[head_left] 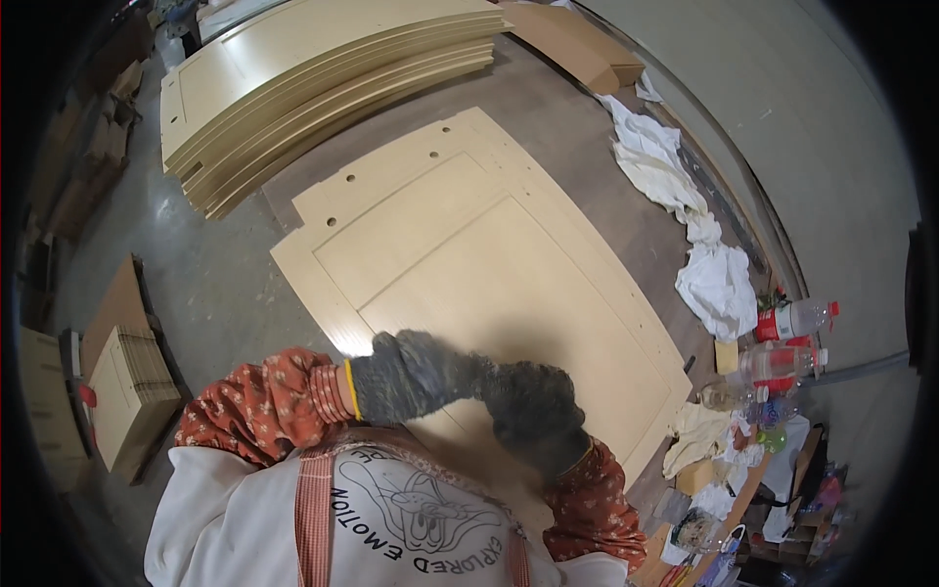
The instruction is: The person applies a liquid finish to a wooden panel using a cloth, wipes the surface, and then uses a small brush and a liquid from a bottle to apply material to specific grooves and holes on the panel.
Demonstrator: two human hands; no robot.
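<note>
A large cream panel [460,235] lies flat before me, with grooved frame lines and several round holes along its far-left end. Both my hands wear dark grey knit gloves and meet above its near part. My left hand [406,377] has its fingers curled, and its yellow cuff edge shows at the wrist. My right hand [533,406] is closed too, its fingertips against or very close to the left hand's. Whatever may be between the fingers is hidden by the gloves. A dark shadow falls on the panel beside the right hand.
A stack of cream panels [323,83] rises at the far left. Cardboard [572,44] lies at the far right. White rags [719,284] and plastic bottles [782,367] line the table's right edge. More boards [132,396] stand on the floor at left.
</note>
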